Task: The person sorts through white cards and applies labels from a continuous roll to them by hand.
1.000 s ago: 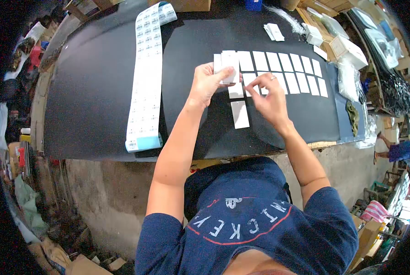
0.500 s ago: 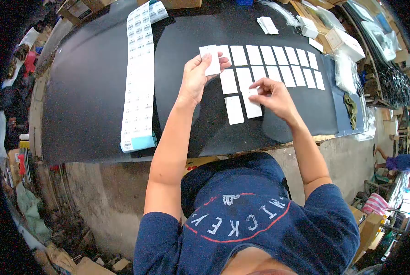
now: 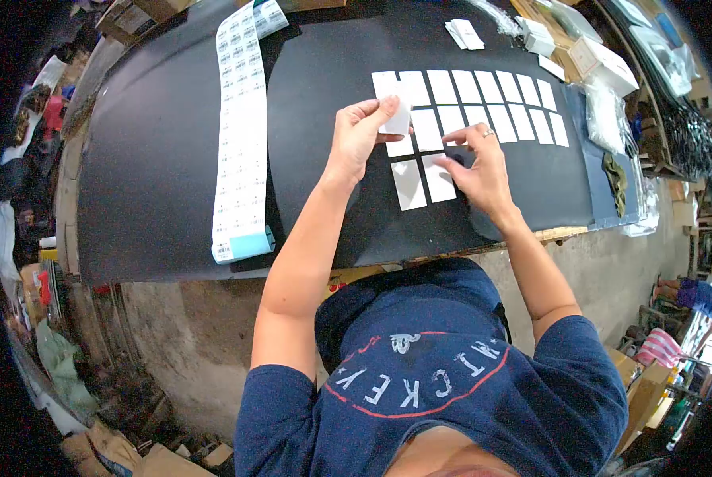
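Several white cards (image 3: 466, 86) lie in two rows on the black table (image 3: 332, 199). Nearer the front edge are two more cards, one on the left (image 3: 408, 184) and one beside it (image 3: 439, 180). My left hand (image 3: 357, 135) is closed on a white card stack (image 3: 394, 119), thumb on top, above the left end of the rows. Thumb and fingers apart, my right hand (image 3: 483, 163) is over the cards, its thumb near the top of the right front card. No card shows between its fingers.
A long strip of printed labels (image 3: 241, 143) runs down the table's left part, its end curled. At the back lie a small pile of white cards (image 3: 465, 34), a white box (image 3: 603, 65) and clear plastic bags (image 3: 603, 119). Another person (image 3: 702, 298) is at the far right.
My left hand with the stack has moved slightly right and down. The card under my right hand now lies beside the left front card, and the fingers have spread away from it.
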Motion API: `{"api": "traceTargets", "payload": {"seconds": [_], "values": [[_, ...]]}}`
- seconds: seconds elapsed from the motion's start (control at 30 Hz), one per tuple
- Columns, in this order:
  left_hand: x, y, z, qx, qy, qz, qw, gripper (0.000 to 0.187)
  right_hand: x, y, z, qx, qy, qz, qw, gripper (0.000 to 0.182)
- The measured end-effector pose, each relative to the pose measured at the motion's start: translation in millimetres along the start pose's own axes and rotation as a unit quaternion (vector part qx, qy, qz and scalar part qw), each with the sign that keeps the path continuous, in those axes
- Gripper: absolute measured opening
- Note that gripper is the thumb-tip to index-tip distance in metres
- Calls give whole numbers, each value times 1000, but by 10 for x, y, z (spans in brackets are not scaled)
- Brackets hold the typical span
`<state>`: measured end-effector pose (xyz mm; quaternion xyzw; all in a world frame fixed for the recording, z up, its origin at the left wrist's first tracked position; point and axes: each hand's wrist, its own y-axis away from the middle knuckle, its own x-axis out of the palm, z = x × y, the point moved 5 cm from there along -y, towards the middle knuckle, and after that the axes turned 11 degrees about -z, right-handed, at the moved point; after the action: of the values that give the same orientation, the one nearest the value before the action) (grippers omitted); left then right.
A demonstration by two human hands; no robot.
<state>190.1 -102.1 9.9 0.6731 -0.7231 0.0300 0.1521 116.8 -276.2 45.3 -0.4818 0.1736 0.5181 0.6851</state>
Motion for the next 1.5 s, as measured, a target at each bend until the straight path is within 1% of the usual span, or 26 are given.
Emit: {"api": "traceTargets", "payload": {"seconds": [0.07,0.1,0.17,0.27,0.37,0.47,0.53,0.63,0.67,0.7,0.73,0.77,0.8,0.83,0.87,0.9,0.97,1.03,1.07,1.1,1.17,1.23,1.27,1.37,1.43,1.5], "values": [[88,54,30,-6,6,17,1000,31,-52,-38,-28,71,-147,-63,985,27],[149,90,48,-10,11,31,999,29,-60,-61,-5,74,-145,-64,985,27],[268,179,96,-20,-17,58,998,27,-61,-100,-28,157,-327,-76,929,28],[361,208,219,5,-66,139,988,27,-100,-94,-159,177,-340,-57,922,26],[356,203,144,25,-72,112,991,27,-210,-97,-336,223,-362,-32,905,24],[229,121,-48,86,-42,56,994,28,-309,-64,-542,218,-274,122,929,21],[113,76,-141,131,-66,27,989,36,-273,-18,-632,209,-246,127,938,20],[-20,99,-293,176,-68,-26,982,31,-189,31,-712,181,-212,136,950,20],[-41,165,-331,182,-53,-35,981,29,-189,37,-715,168,-199,97,960,20],[-81,270,-360,188,-41,-53,980,27,-149,36,-699,152,-192,64,967,21],[-126,420,-376,189,-6,-43,981,24,-126,30,-740,156,-136,84,975,23],[-196,629,-440,196,-70,-65,976,25,-75,45,-791,121,-124,65,983,24],[-244,859,-511,190,-62,-52,978,25,-90,8,-724,85,-80,75,990,25],[-329,1073,-593,245,-95,-66,963,28,-18,55,-835,92,-131,51,986,25],[-449,1308,-802,326,-194,-110,919,29,-8,47,-867,63,-126,44,989,25],[-537,1525,-988,398,-289,-139,859,31,-149,-3,-610,73,-55,38,995,23],[-987,1809,-1144,385,-336,-272,815,31,-211,-3,-483,45,-50,-9,998,21],[-1646,1947,-1037,292,-305,-426,801,27,-204,11,-419,66,-81,-36,994,14],[-1886,2040,-1025,255,-313,-456,793,24,-185,7,-322,63,-88,-33,994,14],[-2145,2107,-912,231,-332,-461,790,28,-163,0,-184,78,-136,-33,987,12],[-2370,2171,-749,153,-309,-430,834,35,-44,4,56,78,-239,-17,968,8],[-2410,2153,-604,129,-285,-385,869,42,211,62,342,92,-314,41,944,13],[-2378,2144,-573,116,-290,-378,871,45,327,97,565,95,-359,101,923,18],[-2319,2072,-520,147,-295,-375,866,48,698,251,1112,98,-479,241,838,36],[-2265,2042,-522,150,-309,-381,858,53,906,345,1355,98,-482,280,824,43],[-2206,1996,-504,141,-290,-355,878,55,1070,421,1533,121,-486,302,811,48]]}}
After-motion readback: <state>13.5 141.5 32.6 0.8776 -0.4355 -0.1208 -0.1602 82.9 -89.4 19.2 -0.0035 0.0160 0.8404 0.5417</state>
